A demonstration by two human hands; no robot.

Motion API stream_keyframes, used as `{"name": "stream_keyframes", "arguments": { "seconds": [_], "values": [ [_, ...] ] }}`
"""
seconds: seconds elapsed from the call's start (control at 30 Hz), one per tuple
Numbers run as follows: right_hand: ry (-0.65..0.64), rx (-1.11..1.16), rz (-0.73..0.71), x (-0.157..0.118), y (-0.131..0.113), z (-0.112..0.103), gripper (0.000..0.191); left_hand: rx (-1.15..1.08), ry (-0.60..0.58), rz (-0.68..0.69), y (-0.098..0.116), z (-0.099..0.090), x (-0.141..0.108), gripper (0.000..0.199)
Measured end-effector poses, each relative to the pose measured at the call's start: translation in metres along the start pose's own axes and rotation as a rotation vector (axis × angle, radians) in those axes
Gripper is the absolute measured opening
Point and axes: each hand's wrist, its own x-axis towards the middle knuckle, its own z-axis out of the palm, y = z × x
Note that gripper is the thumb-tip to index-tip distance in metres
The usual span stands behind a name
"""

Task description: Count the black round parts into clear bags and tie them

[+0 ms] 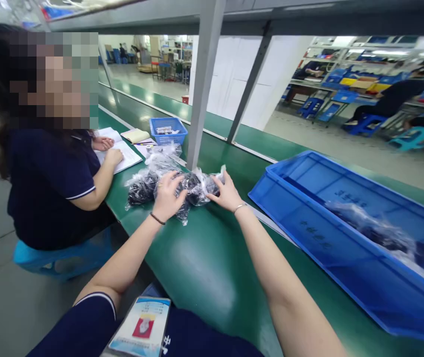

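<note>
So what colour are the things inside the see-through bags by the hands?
The bagged things look black, best seen in the head view.

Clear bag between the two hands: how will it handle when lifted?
The clear bag is probably floppy, its film being loosely wrinkled. That shiny plastic may be slippery. Its lumpy shape makes rolling unlikely.
</note>
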Motion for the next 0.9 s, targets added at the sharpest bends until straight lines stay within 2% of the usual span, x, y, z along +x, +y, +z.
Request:
{"name": "stream_keyframes", "arguments": {
  "seconds": [0.07, 0.13, 0.17, 0.2, 0.23, 0.3, 0.33, 0.4, 0.47, 0.53, 0.63, 0.67, 0.73, 0.83, 0.9],
  "values": [
    [-0.066, -0.049, 0.021, 0.001, -0.001, 0.013, 0.049, 0.070, 0.260, -0.130, -0.032, -0.024, -0.004, 0.042],
    [-0.055, -0.096, 0.029, -0.005, 0.000, 0.023, 0.034, 0.124, 0.425, -0.334, -0.067, -0.041, -0.008, 0.051],
    [-0.029, -0.106, 0.025, -0.010, 0.002, 0.027, 0.029, 0.119, 0.427, -0.438, -0.083, -0.046, -0.010, 0.058],
    [0.002, -0.105, 0.026, -0.014, 0.003, 0.029, 0.025, 0.091, 0.362, -0.522, -0.097, -0.049, -0.012, 0.063],
    [0.038, -0.095, 0.036, -0.018, 0.004, 0.030, 0.024, 0.051, 0.262, -0.579, -0.108, -0.049, -0.015, 0.065],
    [0.131, -0.078, 0.055, -0.025, 0.002, 0.027, 0.032, -0.028, 0.038, -0.606, -0.121, -0.043, -0.020, 0.063],
    [0.186, -0.085, 0.045, -0.026, -0.001, 0.025, 0.041, -0.049, -0.035, -0.592, -0.122, -0.038, -0.023, 0.059],
    [0.257, -0.131, -0.055, -0.026, -0.011, 0.020, 0.061, -0.044, -0.083, -0.563, -0.119, -0.031, -0.027, 0.051],
    [0.231, -0.182, -0.194, -0.022, -0.024, 0.017, 0.071, -0.020, -0.094, -0.566, -0.112, -0.028, -0.029, 0.046],
    [0.138, -0.193, -0.267, -0.016, -0.036, 0.017, 0.063, 0.012, -0.089, -0.588, -0.107, -0.032, -0.029, 0.041],
    [0.053, -0.099, -0.287, -0.011, -0.046, 0.016, 0.036, 0.077, -0.057, -0.615, -0.104, -0.049, -0.030, 0.038],
    [0.086, -0.043, -0.287, -0.011, -0.046, 0.013, 0.031, 0.095, -0.047, -0.614, -0.105, -0.056, -0.031, 0.036],
    [0.258, 0.075, -0.271, -0.016, -0.043, 0.000, 0.025, 0.118, -0.037, -0.600, -0.104, -0.069, -0.034, 0.032],
    [0.578, 0.193, -0.229, -0.033, -0.034, -0.037, 0.020, 0.132, -0.005, -0.548, -0.098, -0.081, -0.037, 0.029],
    [0.706, 0.221, -0.213, -0.051, -0.030, -0.064, 0.018, 0.119, 0.051, -0.448, -0.090, -0.079, -0.035, 0.029]
  ]
}}
